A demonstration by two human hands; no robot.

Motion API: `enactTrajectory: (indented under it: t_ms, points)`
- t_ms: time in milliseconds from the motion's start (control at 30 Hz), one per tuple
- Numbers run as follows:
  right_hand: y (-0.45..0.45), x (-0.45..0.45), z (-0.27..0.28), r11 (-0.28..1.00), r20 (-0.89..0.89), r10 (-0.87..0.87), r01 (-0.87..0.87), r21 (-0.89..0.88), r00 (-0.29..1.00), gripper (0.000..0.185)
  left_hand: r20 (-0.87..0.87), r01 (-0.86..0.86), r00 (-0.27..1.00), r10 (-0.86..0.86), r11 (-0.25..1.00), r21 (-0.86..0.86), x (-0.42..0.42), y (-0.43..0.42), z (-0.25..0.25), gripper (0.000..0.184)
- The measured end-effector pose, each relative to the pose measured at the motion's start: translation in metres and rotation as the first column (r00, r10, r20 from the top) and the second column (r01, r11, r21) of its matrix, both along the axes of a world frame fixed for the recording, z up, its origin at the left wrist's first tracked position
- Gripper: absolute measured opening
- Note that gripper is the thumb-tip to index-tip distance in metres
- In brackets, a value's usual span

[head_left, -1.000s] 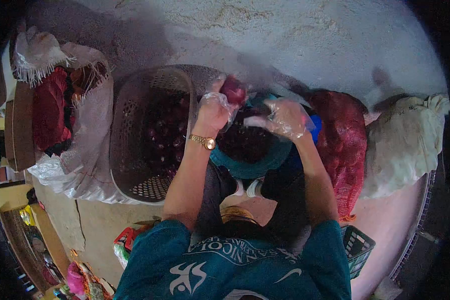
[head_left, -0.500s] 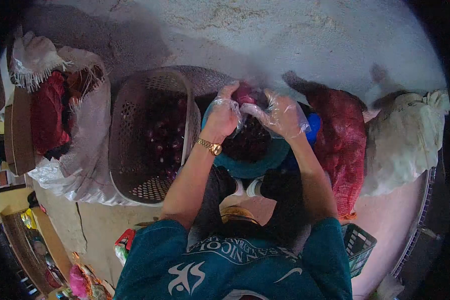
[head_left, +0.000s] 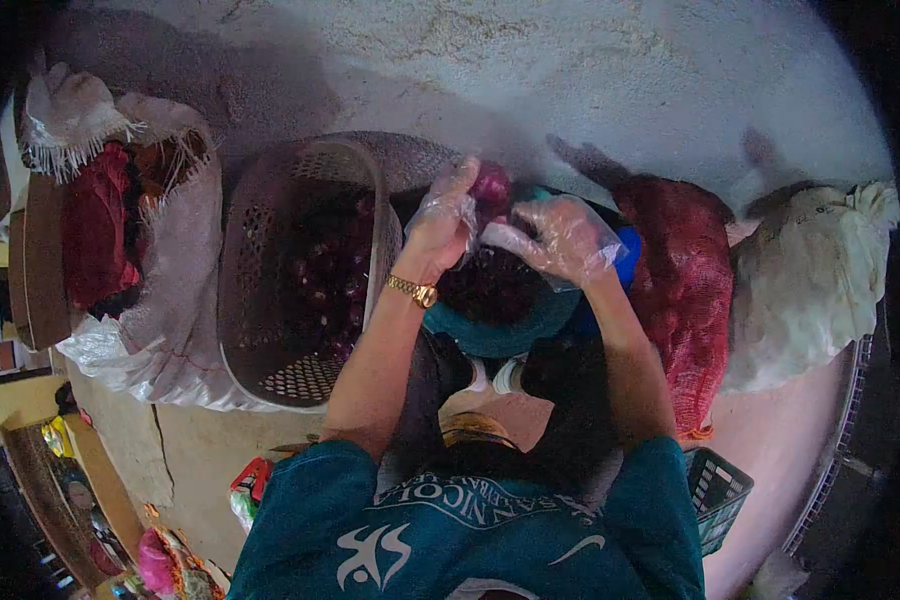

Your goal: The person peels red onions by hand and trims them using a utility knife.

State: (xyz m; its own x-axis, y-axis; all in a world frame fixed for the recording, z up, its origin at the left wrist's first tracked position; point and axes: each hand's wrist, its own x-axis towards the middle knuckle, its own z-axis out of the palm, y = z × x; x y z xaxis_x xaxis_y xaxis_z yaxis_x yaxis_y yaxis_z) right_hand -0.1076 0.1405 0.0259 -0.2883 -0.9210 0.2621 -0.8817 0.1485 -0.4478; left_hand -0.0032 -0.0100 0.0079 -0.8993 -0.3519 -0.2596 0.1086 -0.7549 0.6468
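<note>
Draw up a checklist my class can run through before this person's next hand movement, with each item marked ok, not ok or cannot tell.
1. Onion held: ok. The left hand has the red onion.
2. Hands covered: ok. Clear plastic gloves show on both.
3. Right hand touching the onion: cannot tell. The right hand is close beside it, but contact is unclear.
4. Basin in place: ok. The teal basin sits below the hands.
5. Wrists bare: not ok. A gold watch is on the left wrist.
6. Basket upright: cannot tell. The basket looks slanted, but the lens bends shapes.
</note>
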Motion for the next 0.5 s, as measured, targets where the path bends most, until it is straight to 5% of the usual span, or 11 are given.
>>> enactTrajectory:
  t_ms: [133,200,300,500]
  points:
    - [0.001,0.0,0.005,0.996,0.013,0.067,-0.067,0.052,0.998,0.05,-0.008,-0.082,0.997,0.082,0.996,-0.035,-0.002,-0.017,-0.014,0.045]
    - [0.0,0.001,0.01,0.939,-0.028,0.021,-0.01,0.345,0.999,0.056,-0.066,-0.051,0.996,0.053,0.998,0.032,0.0,-0.021,-0.014,0.049]
    - [-0.004,0.002,-0.006,0.903,-0.033,-0.079,0.086,0.421,0.996,0.059,-0.046,-0.064,0.997,0.065,0.998,0.02,0.0,-0.018,-0.008,0.044]
    - [0.001,-0.002,0.016,0.948,-0.005,-0.047,0.046,0.315,0.999,0.064,-0.06,-0.026,0.998,0.024,0.999,-0.027,0.001,-0.017,-0.01,0.056]
